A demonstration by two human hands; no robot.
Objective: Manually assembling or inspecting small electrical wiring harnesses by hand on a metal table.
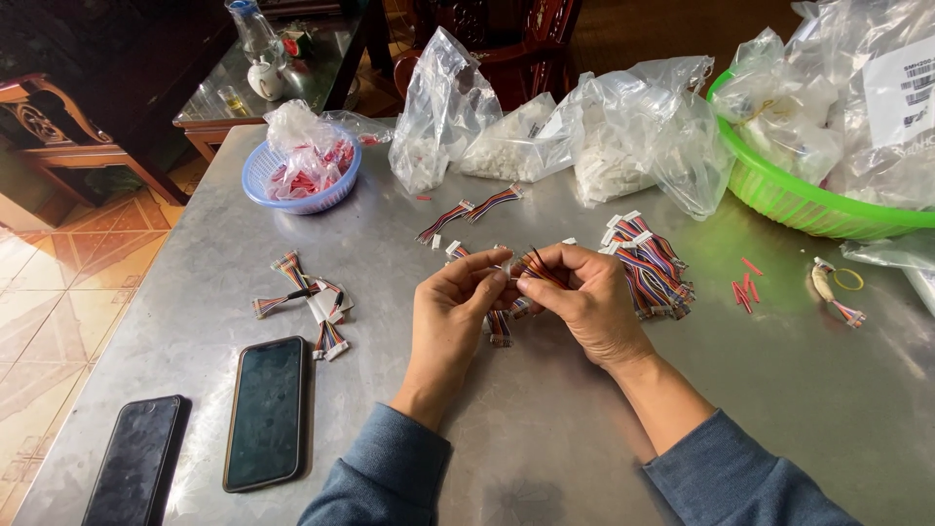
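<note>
My left hand [453, 307] and my right hand [582, 292] meet over the middle of a grey metal table [545, 429]. Together they pinch a short multicoloured wire harness [531, 263], with its wires fanned between my fingertips. More of this harness hangs below my left fingers [500, 329]. A heap of similar harnesses with white connectors [653, 263] lies just right of my right hand. Two loose harnesses [467, 212] lie beyond my hands, and a few more [307, 297] lie to the left.
Two dark phones [265, 411] [136, 460] lie face up at the near left. A blue basket [302, 170] of red parts, clear bags of white connectors [545, 136] and a green basket [808, 200] of bags line the far side. Small red pieces [745, 287] lie on the right.
</note>
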